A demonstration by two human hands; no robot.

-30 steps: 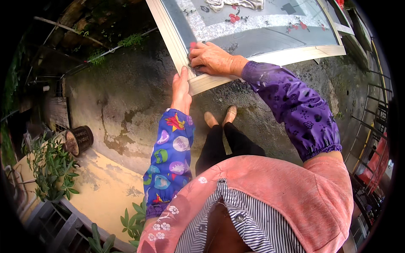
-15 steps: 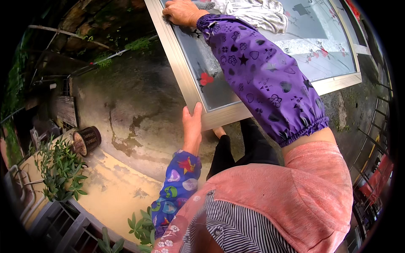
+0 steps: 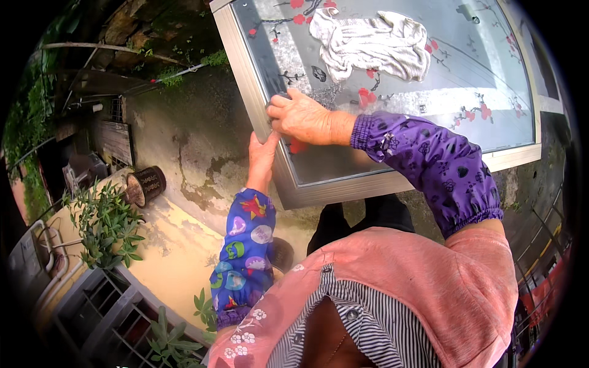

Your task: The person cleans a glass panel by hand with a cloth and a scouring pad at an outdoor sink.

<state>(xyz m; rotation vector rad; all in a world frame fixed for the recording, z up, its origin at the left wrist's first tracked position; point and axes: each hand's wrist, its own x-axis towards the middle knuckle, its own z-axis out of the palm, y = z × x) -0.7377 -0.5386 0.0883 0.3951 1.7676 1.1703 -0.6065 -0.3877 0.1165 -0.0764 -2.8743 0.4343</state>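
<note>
A glass panel (image 3: 343, 161) with red blossoms and dark branches lies before me in a beige metal frame (image 3: 368, 189). My left hand (image 3: 262, 161), in a blue patterned sleeve, grips the frame's left side, thumb uppermost and fingers hidden. On the glass by that same side, my right hand (image 3: 308, 121) has its fingers curled down against the frame's inner edge. What lies under those fingertips is hidden. A purple sleeve cover (image 3: 438, 162) runs up the right forearm. A crumpled white cloth (image 3: 374, 49) rests on the glass beyond the right hand.
Stained concrete ground (image 3: 196, 129) lies left of the panel. A tipped dark pot (image 3: 145, 186) with a leafy plant (image 3: 104, 224) stands by a yellow ledge (image 3: 178, 245). Grey railings (image 3: 104, 306) are at lower left, and a bar rack (image 3: 540, 239) at right.
My right hand has come down the frame's left side towards me, close to my left hand. The left hand has shifted a little higher along the frame. The cloth now shows fully.
</note>
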